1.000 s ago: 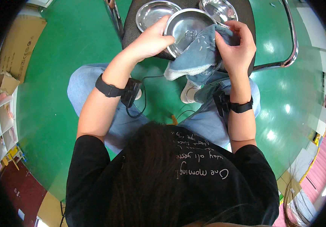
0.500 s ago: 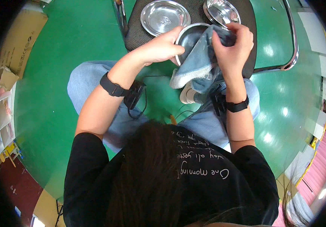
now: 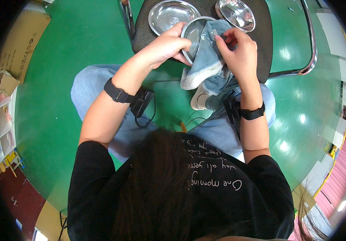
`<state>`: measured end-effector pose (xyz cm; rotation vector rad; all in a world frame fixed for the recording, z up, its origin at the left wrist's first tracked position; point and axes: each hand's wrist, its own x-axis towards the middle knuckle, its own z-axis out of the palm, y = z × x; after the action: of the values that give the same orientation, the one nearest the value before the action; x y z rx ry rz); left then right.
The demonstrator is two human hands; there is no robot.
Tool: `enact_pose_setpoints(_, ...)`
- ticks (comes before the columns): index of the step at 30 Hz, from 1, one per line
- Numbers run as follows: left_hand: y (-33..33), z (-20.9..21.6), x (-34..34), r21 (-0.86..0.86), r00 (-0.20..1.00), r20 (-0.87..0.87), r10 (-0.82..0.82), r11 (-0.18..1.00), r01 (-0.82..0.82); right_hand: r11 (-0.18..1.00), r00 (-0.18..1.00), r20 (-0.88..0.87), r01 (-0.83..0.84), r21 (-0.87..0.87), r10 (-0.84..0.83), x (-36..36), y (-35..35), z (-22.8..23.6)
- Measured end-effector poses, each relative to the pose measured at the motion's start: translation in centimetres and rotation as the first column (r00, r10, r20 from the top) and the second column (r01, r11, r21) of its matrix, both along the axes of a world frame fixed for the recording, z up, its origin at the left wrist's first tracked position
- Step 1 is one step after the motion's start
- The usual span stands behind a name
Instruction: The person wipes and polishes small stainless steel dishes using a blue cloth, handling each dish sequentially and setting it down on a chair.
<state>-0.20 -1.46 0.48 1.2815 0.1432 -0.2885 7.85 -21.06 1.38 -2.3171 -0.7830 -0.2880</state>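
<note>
Near the top centre of the frame, the left hand grips a round, silvery metal bowl by its left rim, thumb hooked over the smooth lip. A soft blue-grey cloth lies in folds across the bowl's right side and hangs below it, its fuzzy whitish border facing the lower left. The right hand is at the cloth with fingers bent and thumb touching the fabric; whether it pinches a fold cannot be told. Behind, at the upper edge, a shallow, polished metal plate with a wide rim rests on the left of the dark, coarsely woven chair seat, and a glossy, round metal dish sits on its right. A curved chrome tube bends over the smooth, glossy green floor.
</note>
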Motion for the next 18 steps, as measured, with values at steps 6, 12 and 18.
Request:
enact_pose_setpoints(6,0.0,-0.6,0.1,0.008,0.998,-0.015,0.06,0.998,-0.06,0.991,0.997,-0.058,-0.063,-0.119,0.056,-0.5,0.0,1.0)
enact_pose_setpoints(12,-0.2,-0.5,0.0,0.023,0.999,-0.012,0.042,0.999,-0.042,0.977,0.928,-0.326,-0.207,-0.048,0.181,-0.6,-0.5,0.9)
enact_pose_setpoints(18,-0.7,-0.6,-0.1,-0.008,1.0,0.001,-0.015,1.0,0.015,0.856,0.768,-0.449,-0.242,0.458,0.457,-1.6,0.4,1.6)
